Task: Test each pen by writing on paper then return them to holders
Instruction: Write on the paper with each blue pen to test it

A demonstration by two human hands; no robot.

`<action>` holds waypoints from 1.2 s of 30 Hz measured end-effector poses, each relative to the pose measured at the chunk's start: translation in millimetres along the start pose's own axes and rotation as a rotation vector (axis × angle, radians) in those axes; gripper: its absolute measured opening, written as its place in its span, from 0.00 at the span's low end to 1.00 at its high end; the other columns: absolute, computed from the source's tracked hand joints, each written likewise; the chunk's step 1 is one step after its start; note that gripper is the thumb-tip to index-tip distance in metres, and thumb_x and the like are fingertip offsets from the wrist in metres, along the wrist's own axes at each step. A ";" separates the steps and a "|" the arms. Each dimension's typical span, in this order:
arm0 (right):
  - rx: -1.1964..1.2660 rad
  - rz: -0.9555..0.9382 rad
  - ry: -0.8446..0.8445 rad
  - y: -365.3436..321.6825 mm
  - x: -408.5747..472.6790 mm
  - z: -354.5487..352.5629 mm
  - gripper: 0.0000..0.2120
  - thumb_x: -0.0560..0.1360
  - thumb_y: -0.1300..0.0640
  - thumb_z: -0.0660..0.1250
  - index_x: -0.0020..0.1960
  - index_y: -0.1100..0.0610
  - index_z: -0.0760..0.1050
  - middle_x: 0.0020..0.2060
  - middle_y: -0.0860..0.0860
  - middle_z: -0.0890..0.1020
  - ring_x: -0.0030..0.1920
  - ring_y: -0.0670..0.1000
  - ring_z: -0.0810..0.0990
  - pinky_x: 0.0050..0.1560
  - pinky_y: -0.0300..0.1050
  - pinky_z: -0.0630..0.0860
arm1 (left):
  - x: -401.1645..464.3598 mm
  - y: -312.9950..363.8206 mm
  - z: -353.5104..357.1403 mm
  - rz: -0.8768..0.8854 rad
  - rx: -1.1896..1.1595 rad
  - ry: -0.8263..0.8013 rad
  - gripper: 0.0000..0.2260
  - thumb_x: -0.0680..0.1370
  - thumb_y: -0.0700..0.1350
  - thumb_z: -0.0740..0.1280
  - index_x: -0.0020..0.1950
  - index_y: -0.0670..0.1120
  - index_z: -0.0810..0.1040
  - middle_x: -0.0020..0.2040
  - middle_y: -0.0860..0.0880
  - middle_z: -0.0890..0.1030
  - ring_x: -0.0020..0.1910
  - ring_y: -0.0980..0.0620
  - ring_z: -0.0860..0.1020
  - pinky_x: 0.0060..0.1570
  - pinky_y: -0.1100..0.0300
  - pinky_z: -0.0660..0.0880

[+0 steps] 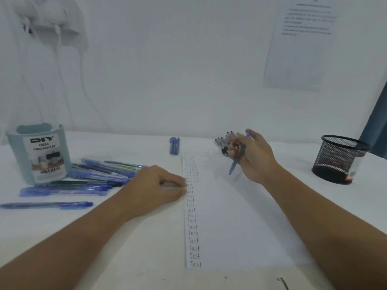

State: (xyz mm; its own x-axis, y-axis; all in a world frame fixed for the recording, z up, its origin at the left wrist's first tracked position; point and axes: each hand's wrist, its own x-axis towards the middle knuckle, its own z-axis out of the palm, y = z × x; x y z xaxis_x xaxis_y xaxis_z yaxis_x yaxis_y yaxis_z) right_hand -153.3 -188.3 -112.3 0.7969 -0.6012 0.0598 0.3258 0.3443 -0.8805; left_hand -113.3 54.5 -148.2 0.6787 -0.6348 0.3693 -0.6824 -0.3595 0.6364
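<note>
A white sheet of paper [240, 216] lies in the middle of the table, with columns of the word "Test" down its left side. My left hand [155, 187] rests on the sheet's left edge, fingers curled under. Above the sheet's upper right, my right hand [253, 158] holds a blue pen [235, 162], tip pointing down toward the paper. Just behind that hand lies a bunch of black pens [223, 143]. Three blue pens [174, 145] lie side by side at the paper's far end. Several blue pens [98, 174] are spread at the left beside a light blue desk organizer [39, 155].
A black mesh pen holder [340, 159] stands at the far right. One blue pen [48, 205] lies alone near the left front. A printed sheet [301, 45] hangs on the wall, and white cables [60, 65] hang at the back left.
</note>
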 end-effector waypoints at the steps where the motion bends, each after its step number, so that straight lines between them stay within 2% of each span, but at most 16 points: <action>1: -0.013 0.005 -0.002 1.4 -3.0 -0.4 0.15 0.82 0.64 0.60 0.66 0.51 0.66 0.41 0.58 0.78 0.27 0.50 0.70 0.24 0.38 0.68 | 0.0 -0.3 0.3 0.002 0.002 -0.002 0.06 0.72 0.48 0.73 0.48 0.55 0.85 0.41 0.79 0.74 0.48 0.77 0.73 0.45 0.84 0.64; 5: -0.113 0.013 0.008 1.0 -9.2 4.2 0.16 0.82 0.64 0.58 0.65 0.49 0.71 0.38 0.55 0.77 0.22 0.46 0.62 0.20 0.36 0.57 | 1.1 -0.8 0.6 0.014 0.019 0.000 0.07 0.72 0.47 0.73 0.49 0.55 0.85 0.41 0.80 0.73 0.48 0.78 0.73 0.46 0.84 0.63; 16: -0.138 0.002 0.027 -0.3 -19.6 9.3 0.15 0.76 0.69 0.60 0.60 0.56 0.72 0.29 0.52 0.73 0.23 0.47 0.60 0.20 0.35 0.56 | 0.5 -2.1 1.4 0.019 0.028 -0.001 0.07 0.72 0.48 0.73 0.50 0.55 0.84 0.40 0.81 0.73 0.48 0.79 0.72 0.46 0.85 0.63; 19: -0.084 0.015 -0.041 -2.4 -23.4 10.2 0.19 0.77 0.71 0.58 0.65 0.57 0.69 0.36 0.58 0.78 0.24 0.47 0.63 0.20 0.37 0.61 | 0.0 -1.2 0.8 0.018 0.034 -0.005 0.07 0.72 0.48 0.73 0.50 0.55 0.84 0.39 0.80 0.73 0.48 0.79 0.72 0.46 0.85 0.63; 21: -0.019 0.043 -0.127 -3.2 -23.3 10.7 0.22 0.78 0.74 0.58 0.65 0.53 0.63 0.47 0.65 0.81 0.27 0.49 0.72 0.27 0.38 0.74 | -0.5 -1.4 0.6 0.014 0.033 -0.004 0.07 0.72 0.49 0.72 0.50 0.55 0.84 0.38 0.79 0.74 0.48 0.79 0.72 0.46 0.85 0.63; 22: -0.010 0.044 -0.164 -3.4 -23.8 11.6 0.21 0.78 0.73 0.60 0.64 0.53 0.62 0.50 0.67 0.81 0.30 0.50 0.76 0.33 0.41 0.79 | -0.5 -1.4 0.6 0.014 0.036 -0.003 0.07 0.72 0.49 0.72 0.50 0.55 0.84 0.39 0.78 0.75 0.48 0.79 0.72 0.46 0.85 0.62; 23: -0.046 0.033 -0.185 -3.8 -23.4 11.8 0.16 0.79 0.71 0.62 0.63 0.59 0.64 0.50 0.65 0.82 0.32 0.51 0.78 0.38 0.43 0.81 | -0.7 -1.3 0.7 0.011 0.037 -0.002 0.08 0.72 0.49 0.72 0.50 0.56 0.84 0.39 0.76 0.76 0.48 0.79 0.72 0.46 0.85 0.62; 24: -0.138 0.020 -0.190 -4.2 -23.0 13.3 0.12 0.80 0.67 0.63 0.62 0.66 0.68 0.47 0.60 0.84 0.34 0.51 0.79 0.40 0.44 0.82 | -0.9 -1.4 0.4 0.007 0.036 0.001 0.08 0.72 0.49 0.72 0.50 0.56 0.84 0.40 0.74 0.77 0.48 0.79 0.72 0.46 0.85 0.63; 25: -0.289 0.002 -0.178 -4.6 -23.1 13.3 0.12 0.81 0.61 0.63 0.61 0.68 0.72 0.43 0.55 0.86 0.36 0.50 0.78 0.41 0.43 0.81 | -1.0 -1.2 0.4 0.004 0.036 0.001 0.08 0.72 0.49 0.72 0.50 0.56 0.84 0.40 0.73 0.77 0.48 0.79 0.72 0.46 0.85 0.63; 27: -0.536 -0.039 -0.164 -3.6 -25.5 14.6 0.13 0.83 0.52 0.60 0.58 0.62 0.74 0.38 0.51 0.86 0.35 0.50 0.73 0.35 0.40 0.74 | -1.1 -0.9 -0.1 0.001 0.037 -0.003 0.07 0.73 0.49 0.72 0.50 0.56 0.84 0.39 0.75 0.77 0.48 0.78 0.72 0.45 0.84 0.63; 29: -0.571 -0.028 -0.173 0.2 -29.2 15.8 0.12 0.84 0.50 0.56 0.57 0.60 0.68 0.36 0.56 0.85 0.30 0.51 0.71 0.29 0.41 0.70 | -1.0 -0.7 -1.0 -0.001 0.034 -0.012 0.07 0.73 0.49 0.72 0.50 0.55 0.84 0.40 0.77 0.76 0.48 0.77 0.73 0.45 0.84 0.64; 32: -0.457 0.027 -0.244 12.9 -37.7 13.9 0.09 0.83 0.57 0.60 0.59 0.57 0.62 0.38 0.63 0.83 0.29 0.56 0.78 0.30 0.44 0.77 | -0.9 -0.8 -1.7 0.001 0.039 -0.017 0.07 0.73 0.50 0.72 0.50 0.55 0.84 0.41 0.72 0.77 0.48 0.77 0.73 0.46 0.83 0.65; 34: -0.435 0.038 -0.304 23.1 -40.9 10.6 0.16 0.78 0.67 0.66 0.56 0.56 0.60 0.39 0.64 0.80 0.30 0.57 0.79 0.35 0.46 0.79 | -0.9 -0.8 -1.5 -0.004 0.039 -0.014 0.08 0.72 0.50 0.72 0.50 0.55 0.84 0.43 0.71 0.77 0.48 0.77 0.73 0.46 0.84 0.65; 36: -0.474 0.017 -0.336 28.6 -43.9 10.6 0.18 0.75 0.71 0.68 0.54 0.57 0.62 0.37 0.62 0.79 0.30 0.57 0.78 0.37 0.47 0.80 | -0.7 -0.6 -1.2 -0.010 0.042 -0.011 0.08 0.72 0.50 0.72 0.51 0.55 0.84 0.43 0.70 0.77 0.48 0.78 0.73 0.46 0.84 0.65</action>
State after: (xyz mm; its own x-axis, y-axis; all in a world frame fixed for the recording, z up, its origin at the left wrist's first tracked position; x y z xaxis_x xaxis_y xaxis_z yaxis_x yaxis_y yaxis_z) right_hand -173.6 -144.4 -135.0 0.9429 -0.3103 0.1213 0.1095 -0.0553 -0.9924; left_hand -113.1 56.0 -148.0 0.6830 -0.6382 0.3553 -0.6863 -0.3943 0.6111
